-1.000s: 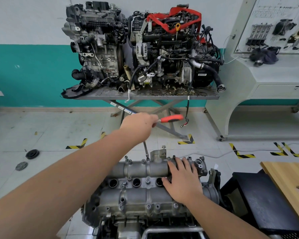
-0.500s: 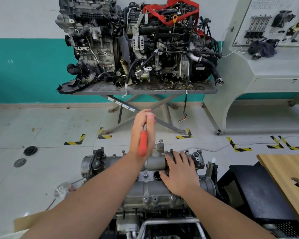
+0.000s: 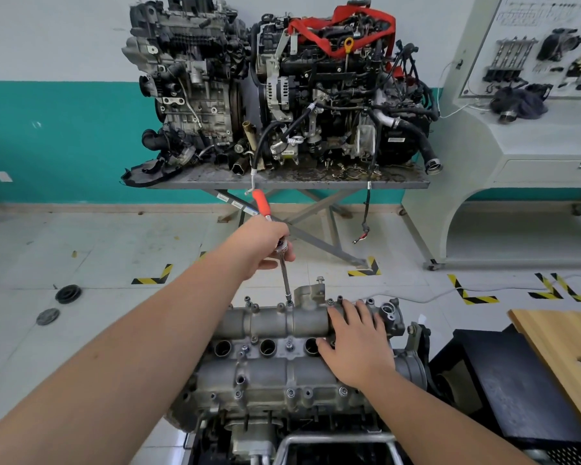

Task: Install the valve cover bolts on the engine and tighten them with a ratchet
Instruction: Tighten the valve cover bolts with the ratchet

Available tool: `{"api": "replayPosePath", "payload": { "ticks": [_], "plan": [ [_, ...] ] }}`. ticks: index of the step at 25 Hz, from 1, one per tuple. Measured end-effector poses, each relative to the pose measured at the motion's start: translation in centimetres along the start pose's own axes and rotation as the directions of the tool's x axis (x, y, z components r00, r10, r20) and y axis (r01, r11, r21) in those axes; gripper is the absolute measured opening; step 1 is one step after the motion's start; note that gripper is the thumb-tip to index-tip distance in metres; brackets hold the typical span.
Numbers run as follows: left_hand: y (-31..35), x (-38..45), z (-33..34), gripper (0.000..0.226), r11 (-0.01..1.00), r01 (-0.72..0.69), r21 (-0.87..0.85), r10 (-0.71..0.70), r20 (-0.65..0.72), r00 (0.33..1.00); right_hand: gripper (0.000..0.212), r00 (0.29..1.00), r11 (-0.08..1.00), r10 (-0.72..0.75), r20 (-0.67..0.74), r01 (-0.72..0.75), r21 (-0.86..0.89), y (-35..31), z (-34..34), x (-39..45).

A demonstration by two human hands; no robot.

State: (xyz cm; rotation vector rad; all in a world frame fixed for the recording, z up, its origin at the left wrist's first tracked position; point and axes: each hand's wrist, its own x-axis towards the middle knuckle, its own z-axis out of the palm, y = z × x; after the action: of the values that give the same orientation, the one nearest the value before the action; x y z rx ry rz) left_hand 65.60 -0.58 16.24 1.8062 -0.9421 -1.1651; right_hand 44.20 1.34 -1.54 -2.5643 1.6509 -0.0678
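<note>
A grey aluminium valve cover (image 3: 275, 367) tops the engine in front of me, with several bolts along its edges and three round plug wells in the middle. My left hand (image 3: 260, 245) grips a ratchet (image 3: 261, 203) with a red handle that points up and away. Its long extension (image 3: 285, 280) runs down to a bolt (image 3: 289, 302) on the cover's far edge. My right hand (image 3: 358, 344) rests flat on the cover's right end, fingers spread.
Two other engines (image 3: 275, 85) sit on a grey scissor-lift table (image 3: 282, 182) by the teal wall. A pale training console (image 3: 524, 135) stands at right. A wooden board (image 3: 564, 350) and a black box (image 3: 503, 391) are at lower right. Two black discs (image 3: 59, 302) lie on the floor.
My left hand has swung the ratchet: the red handle pointed right, then towards me, and now points away. The right hand has stayed on the cover.
</note>
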Motion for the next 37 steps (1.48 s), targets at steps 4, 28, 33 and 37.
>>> {"api": "replayPosePath", "payload": {
  "ticks": [4, 28, 33, 37],
  "plan": [
    [2.7, 0.0, -0.2, 0.010, 0.737, -0.126, 0.664, 0.157, 0.012, 0.987, 0.070, 1.000, 1.000, -0.001, -0.002, 0.001, -0.001, -0.1, 0.0, 0.0],
    [3.1, 2.7, 2.3, 0.023, 0.341, -0.126, 0.931, 0.221, 0.051, 0.974, 0.069, 1.000, 1.000, 0.000, 0.010, 0.000, 0.010, 0.0, -0.2, -0.1],
    [2.0, 2.6, 1.7, 0.018, 0.509, -0.163, 0.845, 0.348, -0.029, 0.937, 0.069, 1.000, 1.000, -0.001, -0.021, 0.001, 0.009, -0.1, -0.3, -0.1],
    [0.7, 2.4, 2.5, 0.029, 0.325, -0.281, 0.903, 0.525, 0.075, 0.848, 0.068, 1.000, 1.000, 0.004, -0.014, -0.004, 0.005, -0.2, -0.2, 0.0]
  ]
}}
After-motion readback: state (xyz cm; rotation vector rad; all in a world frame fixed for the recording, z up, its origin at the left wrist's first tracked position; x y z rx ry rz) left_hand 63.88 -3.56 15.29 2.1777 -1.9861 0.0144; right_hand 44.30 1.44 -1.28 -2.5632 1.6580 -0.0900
